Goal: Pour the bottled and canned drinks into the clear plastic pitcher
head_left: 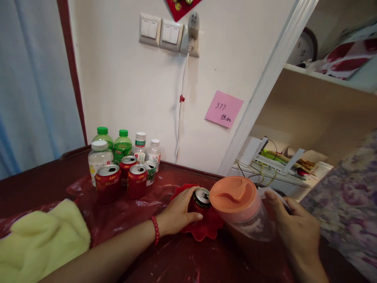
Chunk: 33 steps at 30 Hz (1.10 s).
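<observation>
- While our left hand [176, 212] curls its grip round the open can [201, 199], centre-right of frame, our right hand [297, 226] has its grip closed on the clear pitcher's [250, 226] handle, lower right.
- Pitcher tilts left, orange lid [232, 194] close to can; contact unclear.
- Can's over the red scalloped dish [210, 228].
- Left of frame, we see bottles [123, 147], red cans [108, 184], yellow cloth [50, 239].

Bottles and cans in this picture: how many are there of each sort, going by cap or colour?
Green-capped bottles: 2
White-capped bottles: 3
Red cans in the group: 3
Green-and-white can: 1
Dark-rimmed can in the left hand: 1
Total: 10
</observation>
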Each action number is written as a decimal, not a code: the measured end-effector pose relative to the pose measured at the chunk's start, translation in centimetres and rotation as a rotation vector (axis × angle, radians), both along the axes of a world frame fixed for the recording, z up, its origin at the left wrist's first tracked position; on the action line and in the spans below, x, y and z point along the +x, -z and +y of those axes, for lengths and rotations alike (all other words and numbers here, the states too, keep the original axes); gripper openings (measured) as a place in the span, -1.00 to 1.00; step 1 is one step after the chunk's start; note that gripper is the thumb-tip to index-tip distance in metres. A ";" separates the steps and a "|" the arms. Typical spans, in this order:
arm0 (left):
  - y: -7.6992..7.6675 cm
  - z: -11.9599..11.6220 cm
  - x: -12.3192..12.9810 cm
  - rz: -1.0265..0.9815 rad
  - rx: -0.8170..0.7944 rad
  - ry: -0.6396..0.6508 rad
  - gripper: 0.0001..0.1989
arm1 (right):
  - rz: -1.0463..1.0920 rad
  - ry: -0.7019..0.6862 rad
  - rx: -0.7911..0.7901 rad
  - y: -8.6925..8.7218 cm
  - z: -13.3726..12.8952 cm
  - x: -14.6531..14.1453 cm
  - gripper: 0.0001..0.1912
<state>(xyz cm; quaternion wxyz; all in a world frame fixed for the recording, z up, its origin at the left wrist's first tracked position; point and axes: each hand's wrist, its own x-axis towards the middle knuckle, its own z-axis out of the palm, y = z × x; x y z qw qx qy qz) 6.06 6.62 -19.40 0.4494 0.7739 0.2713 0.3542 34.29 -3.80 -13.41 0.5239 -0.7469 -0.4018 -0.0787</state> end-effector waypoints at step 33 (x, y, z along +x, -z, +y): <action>-0.1 -0.2 0.0 0.021 -0.002 -0.014 -0.19 | 0.061 -0.038 -0.030 -1.1 -0.9 -1.8 -0.26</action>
